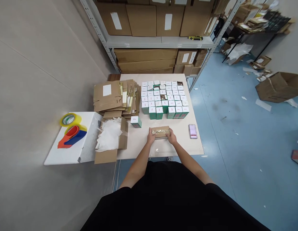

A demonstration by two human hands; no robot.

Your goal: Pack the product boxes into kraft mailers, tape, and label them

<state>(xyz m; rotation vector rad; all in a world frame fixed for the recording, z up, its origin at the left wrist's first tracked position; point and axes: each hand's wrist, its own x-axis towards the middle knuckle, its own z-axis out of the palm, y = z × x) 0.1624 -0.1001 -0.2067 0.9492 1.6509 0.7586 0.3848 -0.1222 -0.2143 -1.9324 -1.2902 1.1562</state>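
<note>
Between my two hands, near the front of the white table (139,144), is a small cardboard box (160,129) with shiny clear tape along its top. My left hand (151,136) grips its left end, and my right hand (172,137) grips its right end. Behind it stand rows of small green-and-white boxes (159,113), packed closely together. One single green-and-white box (136,122) stands apart, to the left of the rows. To the right of my right hand lies a small stack of purple-and-white packs (193,131).
Flattened cardboard (108,93) is piled at the table's left. An open carton (123,134) holds white paper. Yellow tape rolls (70,119) and a red-and-blue tape dispenser (73,137) lie on a white box (85,149). A shelf (161,41) with cartons rises behind.
</note>
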